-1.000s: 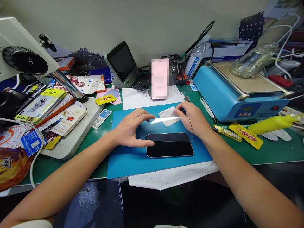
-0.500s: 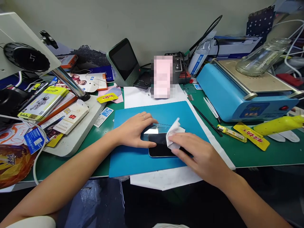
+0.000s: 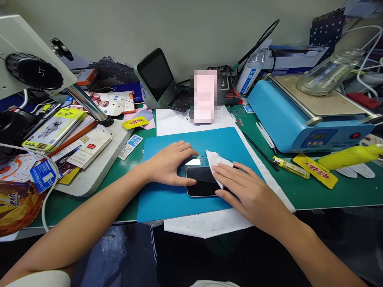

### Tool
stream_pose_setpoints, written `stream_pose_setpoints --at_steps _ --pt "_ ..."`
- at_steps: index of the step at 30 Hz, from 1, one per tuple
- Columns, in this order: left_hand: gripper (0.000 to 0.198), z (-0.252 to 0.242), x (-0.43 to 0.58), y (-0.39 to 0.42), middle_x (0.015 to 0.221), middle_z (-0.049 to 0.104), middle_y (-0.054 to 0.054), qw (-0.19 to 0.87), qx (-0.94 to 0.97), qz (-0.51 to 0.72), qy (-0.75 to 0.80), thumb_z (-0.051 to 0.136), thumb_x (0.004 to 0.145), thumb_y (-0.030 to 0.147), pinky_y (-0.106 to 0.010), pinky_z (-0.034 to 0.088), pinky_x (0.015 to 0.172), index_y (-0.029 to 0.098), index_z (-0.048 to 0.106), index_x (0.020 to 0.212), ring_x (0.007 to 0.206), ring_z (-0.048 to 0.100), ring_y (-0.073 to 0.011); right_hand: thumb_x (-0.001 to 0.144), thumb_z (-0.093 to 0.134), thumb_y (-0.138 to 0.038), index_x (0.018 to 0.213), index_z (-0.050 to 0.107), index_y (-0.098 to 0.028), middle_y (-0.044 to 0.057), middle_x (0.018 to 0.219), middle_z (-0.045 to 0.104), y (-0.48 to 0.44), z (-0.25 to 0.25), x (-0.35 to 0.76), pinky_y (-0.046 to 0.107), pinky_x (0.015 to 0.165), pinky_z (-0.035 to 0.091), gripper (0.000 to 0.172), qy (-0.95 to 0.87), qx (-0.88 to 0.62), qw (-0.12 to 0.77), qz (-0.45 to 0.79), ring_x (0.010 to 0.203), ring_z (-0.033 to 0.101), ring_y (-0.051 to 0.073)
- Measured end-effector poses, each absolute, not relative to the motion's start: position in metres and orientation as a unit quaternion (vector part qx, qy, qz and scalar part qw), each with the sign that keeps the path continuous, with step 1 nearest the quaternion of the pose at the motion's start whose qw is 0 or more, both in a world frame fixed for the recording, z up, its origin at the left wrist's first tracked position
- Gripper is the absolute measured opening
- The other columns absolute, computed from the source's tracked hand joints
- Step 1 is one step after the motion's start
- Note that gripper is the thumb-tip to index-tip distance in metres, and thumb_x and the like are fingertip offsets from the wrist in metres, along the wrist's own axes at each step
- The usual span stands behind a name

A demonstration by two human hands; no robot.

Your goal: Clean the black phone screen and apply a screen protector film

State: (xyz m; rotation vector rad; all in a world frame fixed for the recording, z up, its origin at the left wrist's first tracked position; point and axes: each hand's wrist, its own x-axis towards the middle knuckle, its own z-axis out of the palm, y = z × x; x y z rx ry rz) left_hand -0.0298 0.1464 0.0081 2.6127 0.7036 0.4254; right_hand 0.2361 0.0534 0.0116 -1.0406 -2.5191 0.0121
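A black phone [image 3: 202, 184] lies face up on a blue mat [image 3: 167, 203]. My left hand [image 3: 169, 163] curls over the phone's left end, thumb along its near edge, and holds up a clear glass screen protector [image 3: 194, 163] just above the screen. My right hand [image 3: 243, 189] rests flat over the phone's right half, its fingers pressing a white wipe [image 3: 217, 163] onto the screen.
A blue laminating machine [image 3: 299, 119] with a glass jar [image 3: 327, 73] on top stands at the right. A yellow tool [image 3: 350, 156] and yellow sachet [image 3: 315, 170] lie near it. Boxes and packets [image 3: 55, 129] pile up on the left. A small screen device [image 3: 155, 79] stands behind.
My right hand brought the white wipe from behind the phone down onto its screen and now presses it flat. The protector's far edge has dropped lower. My left hand stays put.
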Motion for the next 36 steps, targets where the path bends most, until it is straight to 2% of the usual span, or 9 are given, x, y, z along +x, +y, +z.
stream_pose_setpoints --at_steps 9,13,17,22,24,32,36 --pt "0.063 0.01 -0.03 0.146 0.108 0.062 -0.01 0.21 0.931 0.157 0.253 0.069 0.085 0.063 -0.042 0.045 0.086 0.016 0.056 0.125 0.099 0.057 -0.0288 0.099 0.059 -0.021 0.115 0.075 -0.015 0.013 0.114 0.078 0.058 0.013 0.257 0.05 0.101 0.057 0.024 -0.859 -0.434 0.272 0.0 0.109 0.073 0.029" --pt "0.063 0.011 -0.031 0.146 0.109 0.061 -0.009 0.208 0.932 0.151 0.256 0.069 0.086 0.062 -0.042 0.045 0.087 0.016 0.056 0.127 0.1 0.056 -0.0286 0.097 0.062 -0.023 0.116 0.077 -0.018 0.011 0.117 0.076 0.056 0.023 0.262 0.043 0.095 0.06 0.024 -0.811 -0.491 0.319 0.003 0.108 0.073 0.028" --pt "0.064 0.01 -0.031 0.145 0.109 0.06 -0.01 0.207 0.932 0.15 0.256 0.069 0.086 0.061 -0.042 0.045 0.088 0.015 0.056 0.128 0.1 0.056 -0.0286 0.097 0.062 -0.022 0.129 0.072 -0.019 0.012 0.129 0.072 0.053 0.03 0.254 0.04 0.1 0.058 0.033 -0.788 -0.497 0.365 -0.002 0.116 0.07 0.028" --pt "0.062 0.01 -0.03 0.145 0.108 0.06 -0.009 0.201 0.933 0.157 0.253 0.069 0.086 0.06 -0.042 0.046 0.088 0.016 0.055 0.128 0.1 0.057 -0.0282 0.099 0.06 -0.025 0.126 0.072 -0.014 0.014 0.126 0.074 0.055 0.02 0.238 0.041 0.102 0.058 0.032 -0.858 -0.417 0.294 0.065 0.118 0.069 0.028" --pt "0.062 0.01 -0.03 0.146 0.109 0.061 -0.009 0.202 0.932 0.156 0.255 0.069 0.086 0.061 -0.042 0.046 0.088 0.016 0.055 0.128 0.1 0.057 -0.0285 0.1 0.058 -0.025 0.124 0.074 -0.015 0.013 0.124 0.075 0.055 0.016 0.239 0.043 0.102 0.058 0.03 -0.851 -0.426 0.294 0.083 0.118 0.07 0.028" --pt "0.061 0.009 -0.031 0.146 0.119 0.06 -0.012 0.164 0.912 0.201 0.316 0.065 0.089 0.061 -0.047 0.047 0.095 0.018 0.055 0.131 0.108 0.057 -0.0313 0.097 0.066 -0.028 0.108 0.079 -0.027 0.002 0.112 0.078 0.048 0.019 0.267 0.041 0.096 0.059 0.017 -0.644 -0.589 0.476 0.11 0.106 0.073 0.022" --pt "0.062 0.004 -0.032 0.148 0.127 0.058 -0.014 0.125 0.884 0.231 0.386 0.063 0.092 0.057 -0.049 0.046 0.1 0.018 0.052 0.138 0.115 0.055 -0.0324 0.093 0.071 -0.028 0.1 0.079 -0.028 0.002 0.106 0.079 0.045 0.017 0.269 0.042 0.089 0.061 0.011 -0.612 -0.597 0.511 0.093 0.103 0.073 0.024"
